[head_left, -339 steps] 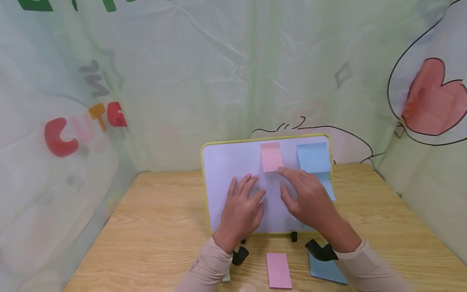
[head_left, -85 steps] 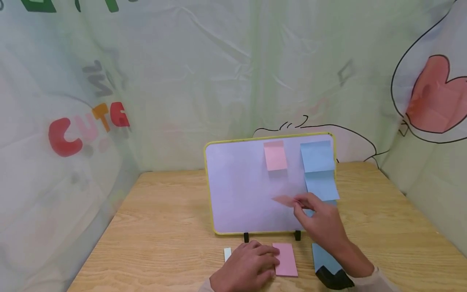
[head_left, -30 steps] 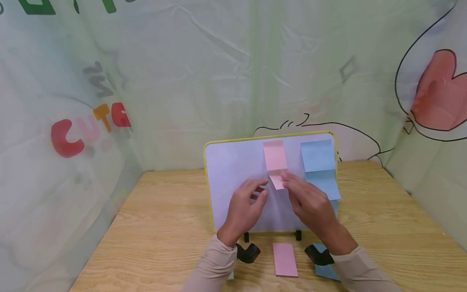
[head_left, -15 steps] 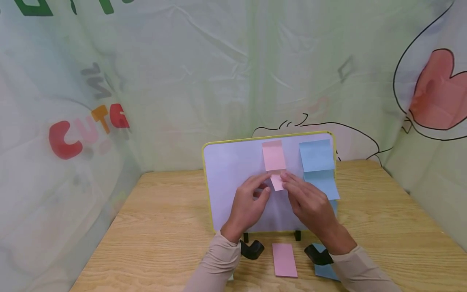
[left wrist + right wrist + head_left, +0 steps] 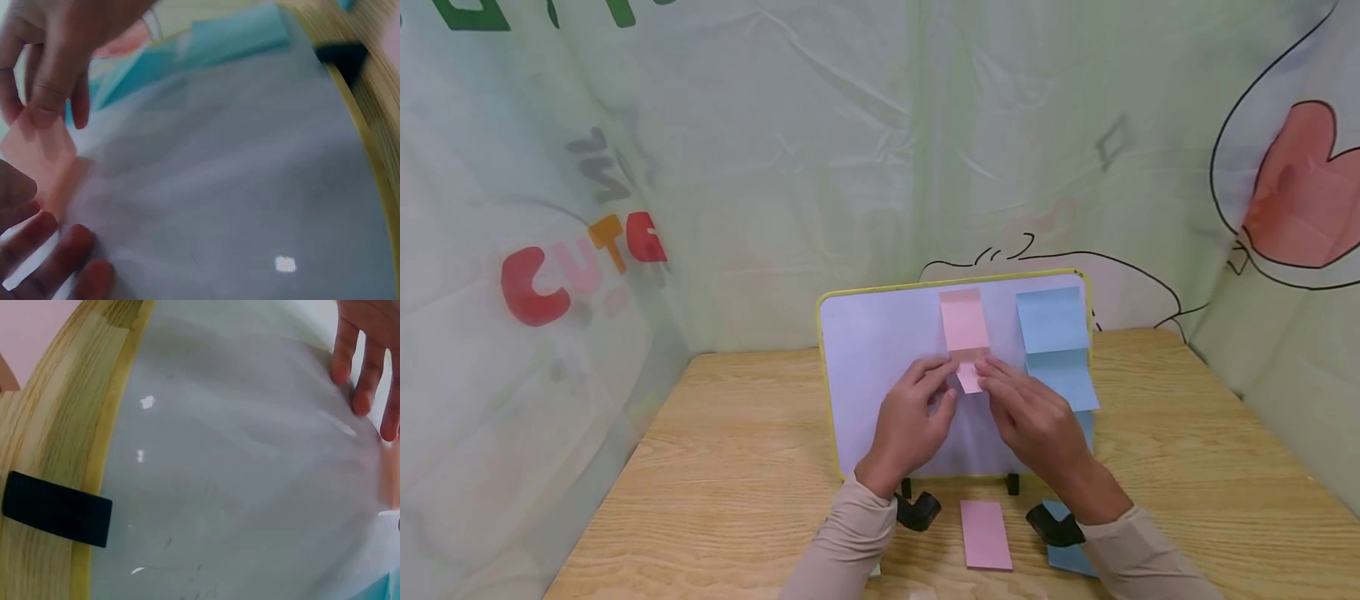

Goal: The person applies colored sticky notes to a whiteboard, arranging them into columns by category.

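On the upright whiteboard (image 5: 880,333), a pink sticky note (image 5: 963,321) hangs near the top. A second pink sticky note (image 5: 970,380) lies just below it, between my two hands. My right hand (image 5: 1037,421) pinches the lower note's right side; the left wrist view shows its thumb (image 5: 45,114) on the paper. My left hand (image 5: 912,421) touches that note's left edge with extended fingertips, the thumb apart from the forefinger. In the right wrist view the left fingers (image 5: 369,375) reach down toward the note's edge.
Blue sticky notes (image 5: 1052,321) run down the board's right side. On the wooden table (image 5: 737,450) lie a pink pad (image 5: 986,535) and a blue pad (image 5: 1070,557), partly covered by the right wrist's black camera mount (image 5: 1054,525). Black feet (image 5: 1012,484) support the board.
The right hand carried the second pink note up to below the first one. My left hand left the pink pad, rose to the board and moved right to touch the note.
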`<state>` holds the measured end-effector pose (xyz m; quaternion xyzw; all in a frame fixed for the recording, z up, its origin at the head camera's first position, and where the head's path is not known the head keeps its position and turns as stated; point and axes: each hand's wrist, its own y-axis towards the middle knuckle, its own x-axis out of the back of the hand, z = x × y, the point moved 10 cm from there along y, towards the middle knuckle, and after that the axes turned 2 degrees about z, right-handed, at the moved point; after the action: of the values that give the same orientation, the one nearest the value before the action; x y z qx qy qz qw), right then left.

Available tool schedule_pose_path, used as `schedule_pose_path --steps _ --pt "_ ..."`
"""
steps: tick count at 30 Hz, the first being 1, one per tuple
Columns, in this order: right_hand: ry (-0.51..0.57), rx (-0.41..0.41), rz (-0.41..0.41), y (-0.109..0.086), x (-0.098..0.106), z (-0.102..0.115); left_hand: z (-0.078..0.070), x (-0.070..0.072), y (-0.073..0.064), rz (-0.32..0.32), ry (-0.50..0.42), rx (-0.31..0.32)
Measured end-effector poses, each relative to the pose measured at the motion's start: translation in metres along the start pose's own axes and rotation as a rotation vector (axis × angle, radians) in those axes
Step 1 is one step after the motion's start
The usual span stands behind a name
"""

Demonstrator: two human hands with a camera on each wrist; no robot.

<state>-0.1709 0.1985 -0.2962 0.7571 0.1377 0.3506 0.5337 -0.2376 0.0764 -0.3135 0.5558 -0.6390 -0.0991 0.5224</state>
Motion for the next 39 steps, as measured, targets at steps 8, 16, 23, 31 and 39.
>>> schedule_pose_path --steps 8,16,23,31,39 --pt "0.029 -0.037 0.049 -0.001 -0.007 -0.003 -0.009 -0.003 -0.003 0.017 0.288 -0.115" --pt "0.034 -0.052 0.071 -0.004 -0.011 -0.004 -0.017 -0.010 -0.010 0.033 0.436 -0.217" --pt "0.023 -0.088 0.156 -0.007 -0.018 -0.006 -0.015 -0.015 -0.016 0.065 0.495 -0.233" --pt "0.028 -0.123 0.207 -0.009 -0.023 -0.008 -0.012 -0.021 -0.022 0.061 0.548 -0.283" --pt "0.016 -0.150 0.210 -0.011 -0.024 -0.009 -0.013 -0.027 -0.028 0.114 0.584 -0.296"
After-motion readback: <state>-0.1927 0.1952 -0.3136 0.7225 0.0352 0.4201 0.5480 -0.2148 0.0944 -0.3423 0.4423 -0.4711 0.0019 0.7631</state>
